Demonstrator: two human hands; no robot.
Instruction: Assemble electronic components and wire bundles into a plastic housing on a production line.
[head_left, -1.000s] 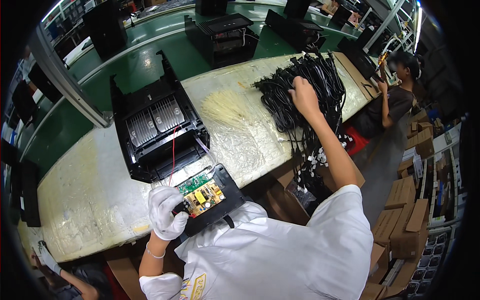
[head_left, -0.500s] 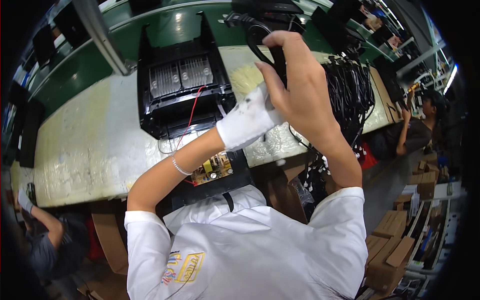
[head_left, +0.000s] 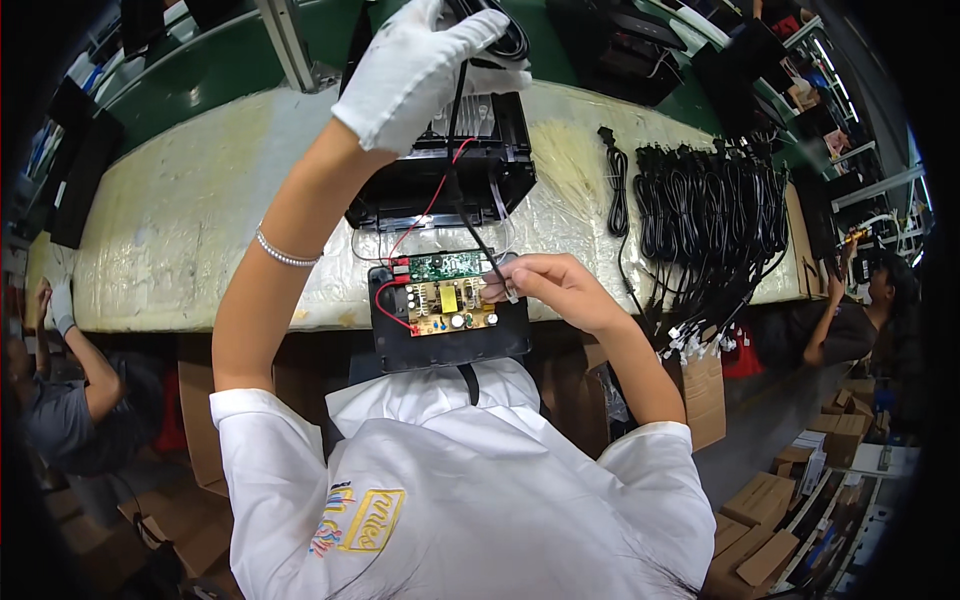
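My left hand (head_left: pixel 412 82), in a white glove, is raised over the black housing and closed around a coiled black power cord (head_left: pixel 512 38). From the coil the cord runs down to my bare right hand (head_left: pixel 568 288), whose fingers pinch its end beside the board. A small pale connector shows at the fingertips. Below my left hand is the black plastic housing (head_left: pixel 512 165) with metal heat sinks inside, partly hidden by the glove. A circuit board (head_left: pixel 436 312) with a yellow component lies on a black panel (head_left: pixel 400 352) at the table's front edge. A red wire (head_left: pixel 432 205) runs from it to the housing.
Several bundled black cords (head_left: pixel 700 200) with white connectors lie on the right of the table, one cord (head_left: pixel 617 190) apart from them. A metal post (head_left: pixel 287 45) stands behind. Other people work at left and right. Cardboard boxes (head_left: pixel 760 500) sit at lower right.
Both hands were together at the cord. My left hand has moved up and left with the coil, while my right hand has come down to the board with the cord's end.
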